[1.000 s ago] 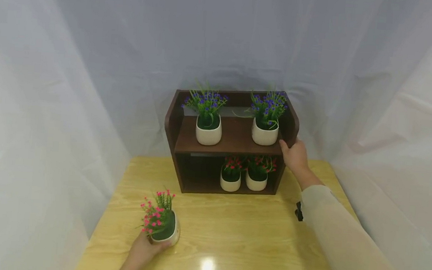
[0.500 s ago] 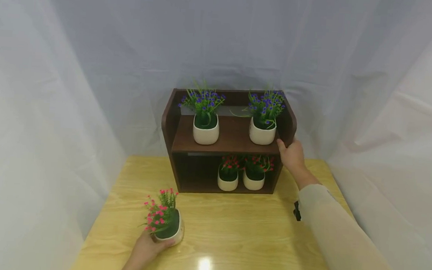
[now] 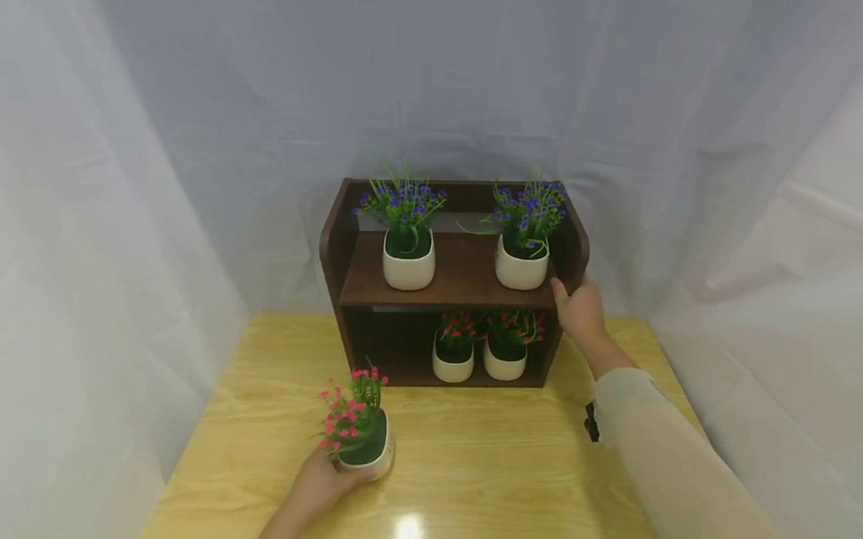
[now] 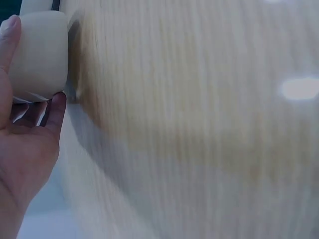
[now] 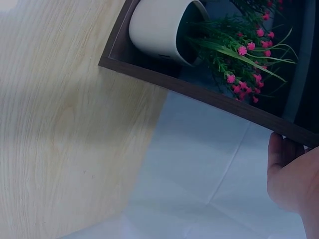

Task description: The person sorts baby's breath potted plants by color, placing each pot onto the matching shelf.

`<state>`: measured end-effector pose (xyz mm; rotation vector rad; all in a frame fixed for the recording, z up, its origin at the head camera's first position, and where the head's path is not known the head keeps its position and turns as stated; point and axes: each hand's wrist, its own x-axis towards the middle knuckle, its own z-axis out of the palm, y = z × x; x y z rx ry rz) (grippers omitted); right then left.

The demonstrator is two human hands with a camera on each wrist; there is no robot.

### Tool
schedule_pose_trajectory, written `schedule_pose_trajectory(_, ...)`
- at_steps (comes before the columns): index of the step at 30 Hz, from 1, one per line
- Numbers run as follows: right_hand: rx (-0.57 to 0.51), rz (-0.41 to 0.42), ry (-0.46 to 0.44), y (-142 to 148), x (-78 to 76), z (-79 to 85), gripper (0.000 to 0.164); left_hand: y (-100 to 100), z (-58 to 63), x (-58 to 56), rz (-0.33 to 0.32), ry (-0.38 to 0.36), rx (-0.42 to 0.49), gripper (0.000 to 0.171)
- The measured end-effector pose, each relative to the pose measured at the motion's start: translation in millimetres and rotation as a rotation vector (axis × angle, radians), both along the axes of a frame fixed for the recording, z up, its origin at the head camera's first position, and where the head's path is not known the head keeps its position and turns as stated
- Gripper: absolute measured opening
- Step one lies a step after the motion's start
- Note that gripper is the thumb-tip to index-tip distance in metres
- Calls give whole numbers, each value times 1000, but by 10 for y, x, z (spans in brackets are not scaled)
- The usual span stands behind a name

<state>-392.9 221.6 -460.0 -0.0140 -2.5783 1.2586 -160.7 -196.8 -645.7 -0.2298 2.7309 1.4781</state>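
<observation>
My left hand [image 3: 320, 485] grips a white pot [image 3: 382, 460] planted with pink artificial flowers [image 3: 348, 418], near the front left of the table. In the left wrist view the thumb and fingers of that hand [image 4: 30, 149] stand around the pot [image 4: 42, 55], close over the wood. My right hand [image 3: 582, 312] holds the right side panel of a dark brown two-tier shelf [image 3: 462, 263], its thumb at the upper board's front corner. From the right wrist view, the right hand's fingers [image 5: 276, 152] touch the edge of the shelf panel [image 5: 199, 99].
On the upper board stand two white pots with purple flowers, one left [image 3: 409, 272] and one right [image 3: 521, 273]. Two pots with red-pink flowers [image 3: 452, 369] [image 3: 504, 368] sit at the lower right. White curtains [image 3: 445, 70] surround the wooden table [image 3: 478, 456].
My left hand has carried the pink-flowered pot to the right and slightly toward the shelf. The right hand keeps its hold on the side panel; the view has shifted slightly.
</observation>
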Motion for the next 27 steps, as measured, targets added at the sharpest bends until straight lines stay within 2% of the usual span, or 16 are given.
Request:
schedule_pose_trajectory(6,-2,15,32,4,-17,-16,49,118,4,-164,-25,6,-14,107)
schedule_pose_trajectory(12,-13,18,39,17,-17,-18,48,250,1,-347,-68,57,8,102)
schedule_pose_trajectory(16,-21,19,35,36,-28,-29,49,320,59,-483,-84,75,11,102)
schedule_pose_trajectory(21,-26,25,44,44,-39,-32,47,363,139,-672,-77,90,26,102)
schedule_pose_trajectory(27,-25,31,50,22,-31,-30,45,375,94,-854,-46,110,19,96)
